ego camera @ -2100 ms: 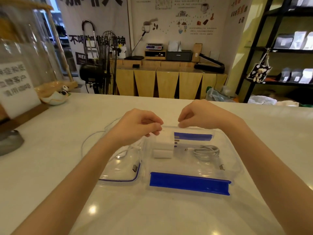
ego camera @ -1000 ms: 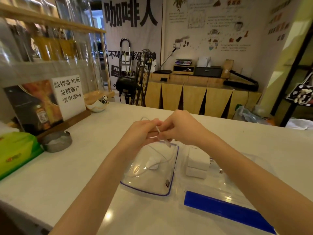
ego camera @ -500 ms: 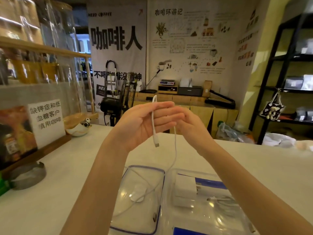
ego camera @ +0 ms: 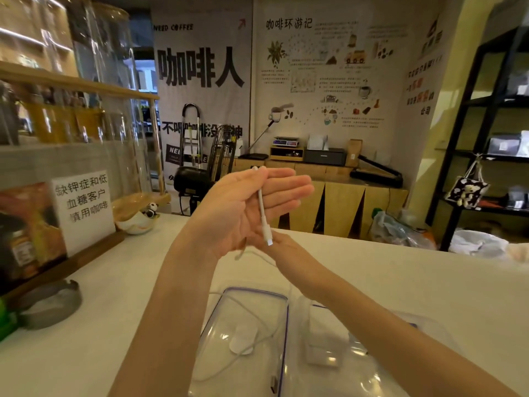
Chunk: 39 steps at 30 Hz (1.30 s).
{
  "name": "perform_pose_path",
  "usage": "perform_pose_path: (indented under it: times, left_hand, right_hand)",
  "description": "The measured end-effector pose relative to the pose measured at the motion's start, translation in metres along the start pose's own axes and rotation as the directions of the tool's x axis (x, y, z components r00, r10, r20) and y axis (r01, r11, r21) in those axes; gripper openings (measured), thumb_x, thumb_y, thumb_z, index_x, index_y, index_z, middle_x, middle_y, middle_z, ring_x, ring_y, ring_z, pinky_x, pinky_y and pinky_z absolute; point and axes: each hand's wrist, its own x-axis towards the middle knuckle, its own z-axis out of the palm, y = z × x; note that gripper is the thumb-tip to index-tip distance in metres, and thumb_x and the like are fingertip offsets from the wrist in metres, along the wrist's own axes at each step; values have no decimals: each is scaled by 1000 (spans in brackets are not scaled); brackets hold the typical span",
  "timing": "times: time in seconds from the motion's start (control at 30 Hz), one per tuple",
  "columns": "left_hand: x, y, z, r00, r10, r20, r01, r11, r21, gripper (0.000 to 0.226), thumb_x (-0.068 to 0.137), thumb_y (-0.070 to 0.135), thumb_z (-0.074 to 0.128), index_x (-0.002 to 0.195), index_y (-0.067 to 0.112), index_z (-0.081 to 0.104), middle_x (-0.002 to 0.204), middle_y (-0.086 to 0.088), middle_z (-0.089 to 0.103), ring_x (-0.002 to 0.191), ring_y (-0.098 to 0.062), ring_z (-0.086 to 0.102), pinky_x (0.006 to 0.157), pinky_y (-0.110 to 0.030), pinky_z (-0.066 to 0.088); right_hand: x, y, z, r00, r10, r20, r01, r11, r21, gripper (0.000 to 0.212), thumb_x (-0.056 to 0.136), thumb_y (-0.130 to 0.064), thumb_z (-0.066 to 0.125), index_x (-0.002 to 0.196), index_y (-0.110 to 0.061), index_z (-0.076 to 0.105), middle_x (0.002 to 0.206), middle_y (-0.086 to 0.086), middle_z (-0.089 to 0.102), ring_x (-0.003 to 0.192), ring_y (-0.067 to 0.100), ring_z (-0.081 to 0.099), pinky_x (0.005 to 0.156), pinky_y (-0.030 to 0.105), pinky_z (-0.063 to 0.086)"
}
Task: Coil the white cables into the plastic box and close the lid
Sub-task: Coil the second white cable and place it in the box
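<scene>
My left hand is raised above the counter, palm up and fingers stretched out. A white cable lies across the palm, its connector end hanging at the heel of the hand. The rest trails down over the clear blue-rimmed lid, which lies flat on the counter, where a white round puck sits on it. My right hand is behind and below the left palm, fingers hidden. The clear plastic box stands open right of the lid, with white adapters inside.
A grey ashtray and a green packet sit at the left edge. A framed sign and a white bowl with a panda figure stand at the back left by a glass case.
Both hands rose from the box with the cable end. The left hand opened flat with the cable across it, and the right hand dropped behind it. The view tilted upward.
</scene>
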Motion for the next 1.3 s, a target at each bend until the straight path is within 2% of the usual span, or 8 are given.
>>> perform_pose_path:
  times: [0.17, 0.27, 0.47, 0.63, 0.7, 0.83, 1.0, 1.3]
  left_hand:
    - [0, 3, -23, 998, -1, -55, 5, 997, 76, 36, 97, 19, 28, 109, 2, 58, 104, -14, 71, 98, -24, 67, 80, -29, 56]
    - [-2, 3, -29, 999, -10, -30, 15, 985, 174, 36, 97, 18, 29, 110, 1, 57, 103, -13, 71, 98, -24, 67, 80, -29, 56]
    - [-6, 6, -40, 997, -69, -26, 72, 862, 502, 33, 97, 16, 31, 114, 1, 55, 108, -13, 69, 97, -20, 67, 82, -27, 55]
    - [-10, 7, -46, 989, -146, -20, 106, 611, 784, 29, 96, 21, 37, 92, 11, 64, 76, -11, 67, 65, -22, 63, 62, -25, 52]
    - [-10, 7, -45, 976, -214, 45, 117, 686, 718, 33, 95, 24, 37, 74, 10, 59, 54, -3, 55, 44, -14, 43, 46, -19, 37]
    - [-5, 8, -42, 932, -297, 206, 183, 879, 440, 52, 87, 48, 30, 72, 9, 61, 44, 4, 39, 37, -7, 22, 42, -24, 17]
    - [-1, 7, -41, 841, -408, 356, 296, 896, 330, 67, 85, 54, 16, 79, 0, 56, 41, 5, 44, 33, -3, 25, 42, -23, 17]
    - [2, 2, -38, 890, -346, 298, 278, 928, 247, 43, 83, 39, 33, 77, 4, 58, 46, 1, 53, 33, -3, 32, 40, -17, 27]
  right_hand:
    - [-11, 3, 11, 958, 64, 279, -66, 998, -1, 24, 92, -20, 45, 96, -13, 67, 102, 2, 70, 104, 12, 62, 92, 15, 44]
    - [-16, -5, 9, 938, 67, 340, -64, 998, -20, 22, 90, -15, 47, 97, -5, 66, 95, 2, 69, 97, 12, 64, 92, 17, 46]
    - [-22, -29, 1, 965, 11, 263, 1, 999, -47, 16, 89, -10, 49, 87, -17, 62, 66, -2, 61, 67, 13, 64, 84, 26, 52]
    - [-18, -49, -2, 986, -95, 134, 124, 965, -232, 17, 90, -15, 49, 88, -22, 64, 54, -10, 57, 49, 1, 53, 58, 22, 54]
    - [-13, -55, -8, 978, -206, 39, 207, 925, -317, 15, 88, -18, 52, 85, -26, 64, 60, -12, 62, 53, -2, 54, 54, 17, 49]
    - [-5, -62, -19, 924, -370, -97, 320, 887, -332, 9, 83, -18, 60, 85, -23, 66, 73, 9, 70, 69, 22, 64, 67, 33, 56]
    - [2, -61, -29, 904, -390, -178, 369, 919, -138, 18, 69, -16, 72, 85, -11, 65, 67, 7, 65, 57, 16, 61, 54, 26, 52]
    - [10, -50, -36, 913, -303, -271, 321, 947, 24, 18, 62, -27, 69, 76, -15, 70, 52, -6, 65, 41, 4, 47, 38, 16, 36]
